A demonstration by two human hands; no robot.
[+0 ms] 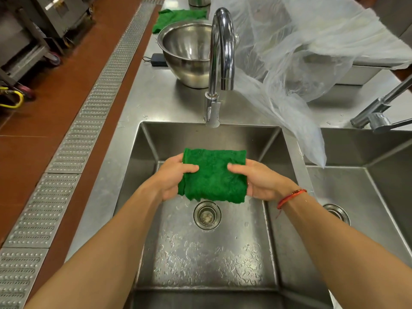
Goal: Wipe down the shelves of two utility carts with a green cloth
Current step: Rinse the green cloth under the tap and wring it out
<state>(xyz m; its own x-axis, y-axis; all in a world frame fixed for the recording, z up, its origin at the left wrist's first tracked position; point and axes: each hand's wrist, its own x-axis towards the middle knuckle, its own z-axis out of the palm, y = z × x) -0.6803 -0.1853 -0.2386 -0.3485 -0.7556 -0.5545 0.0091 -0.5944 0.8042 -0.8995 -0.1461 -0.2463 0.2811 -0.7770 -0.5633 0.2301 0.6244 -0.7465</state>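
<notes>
Currently we are gripping the folded green cloth (213, 175) at frame centre, long axis left-right, left hand (172, 176) and right hand (258, 180) pinching opposite ends above the sink (263, 210).

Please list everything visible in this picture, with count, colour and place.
left sink, right sink: 2, steel, side by side
tap: 1, chrome, behind left sink
bowl: 1, steel, counter left of tap
green cloth: 1, green, held over left sink
second cloth: 1, green, counter behind bowl
black device: 1, black, counter left of bowl
plastic sheet: 1, clear, counter right of tap
floor grate: 1, grey, far left
bracelet: 1, red, right wrist
left hand, right hand: 2, gripping the green cloth's sides
</notes>
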